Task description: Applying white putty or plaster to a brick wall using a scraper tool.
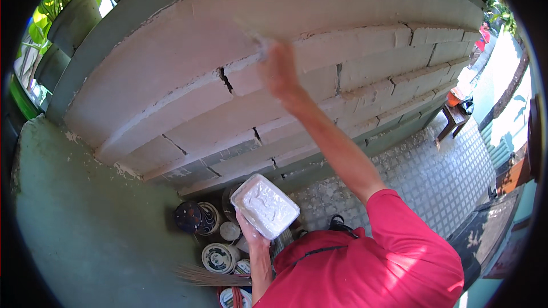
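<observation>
My left hand grips a white rectangular tub from its left side and below. Thick white paint coats the tub's inside. Up against the wall, my right hand is closed around a paintbrush, smeared by motion, so its shape is hard to make out. The brush is at the upper part of a stepped block wall, along the edge of a pale ledge. White paint covers much of the wall, and dark gaps show between some blocks.
Paint cans, a dark patterned cap and a broom's bristles crowd the floor at lower left. A green side wall stands left. Potted plants line the wall's top. A wooden stool is far right on the tiled floor.
</observation>
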`<state>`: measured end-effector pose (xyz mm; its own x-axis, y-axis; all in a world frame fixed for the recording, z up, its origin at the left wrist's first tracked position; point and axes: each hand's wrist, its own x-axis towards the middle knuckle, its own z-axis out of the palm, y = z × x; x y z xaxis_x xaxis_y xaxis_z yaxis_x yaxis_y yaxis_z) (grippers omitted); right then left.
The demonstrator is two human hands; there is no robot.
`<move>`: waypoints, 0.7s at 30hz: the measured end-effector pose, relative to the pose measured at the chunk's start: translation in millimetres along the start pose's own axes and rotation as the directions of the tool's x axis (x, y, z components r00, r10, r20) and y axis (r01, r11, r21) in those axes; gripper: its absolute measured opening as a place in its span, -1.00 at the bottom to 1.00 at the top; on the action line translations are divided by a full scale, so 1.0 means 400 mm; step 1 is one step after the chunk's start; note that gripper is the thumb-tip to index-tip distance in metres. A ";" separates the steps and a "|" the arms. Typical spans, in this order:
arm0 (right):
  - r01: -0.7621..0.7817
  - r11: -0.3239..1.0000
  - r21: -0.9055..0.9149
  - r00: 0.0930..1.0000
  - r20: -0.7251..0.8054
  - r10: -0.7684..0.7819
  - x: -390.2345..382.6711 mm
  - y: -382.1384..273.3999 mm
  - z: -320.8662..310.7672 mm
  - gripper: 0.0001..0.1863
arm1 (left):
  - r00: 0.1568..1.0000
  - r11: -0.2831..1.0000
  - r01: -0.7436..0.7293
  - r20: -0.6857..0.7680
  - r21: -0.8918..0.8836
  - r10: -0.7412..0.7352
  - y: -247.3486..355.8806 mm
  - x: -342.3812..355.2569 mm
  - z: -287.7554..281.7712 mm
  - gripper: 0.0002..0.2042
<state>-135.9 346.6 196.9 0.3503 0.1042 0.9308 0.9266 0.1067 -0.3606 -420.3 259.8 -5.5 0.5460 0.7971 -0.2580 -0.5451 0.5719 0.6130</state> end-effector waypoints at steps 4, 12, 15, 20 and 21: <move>-0.344 0.925 -0.160 0.939 -0.032 0.343 0.081 0.122 -0.138 -0.90 | 0.999 1.000 -0.021 -0.032 -0.008 0.021 0.005 -0.008 -0.017 -0.44; -0.130 0.987 -0.100 0.977 -0.182 0.110 0.018 0.045 0.033 -0.87 | 0.998 0.999 -0.027 -0.059 -0.034 0.025 0.004 -0.016 -0.020 -0.44; -0.037 0.998 0.046 0.995 -0.089 0.041 -0.002 -0.030 0.046 -0.91 | 0.997 0.999 -0.034 -0.063 -0.022 0.033 0.001 -0.003 -0.025 -0.45; -0.289 0.943 -0.164 0.956 0.000 0.293 0.078 0.158 -0.067 -0.86 | 0.998 0.999 -0.033 -0.058 -0.021 0.032 0.007 -0.016 -0.012 -0.44; -0.329 0.930 -0.161 0.943 -0.095 0.318 0.115 0.206 -0.119 -0.86 | 0.997 0.999 -0.032 -0.073 -0.015 0.031 0.004 -0.020 -0.015 -0.44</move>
<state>-36.7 313.3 212.8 0.6377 0.0381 0.7694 0.7688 -0.0945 -0.6325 -429.3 255.3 -6.8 0.4810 0.8263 -0.2930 -0.5715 0.5489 0.6100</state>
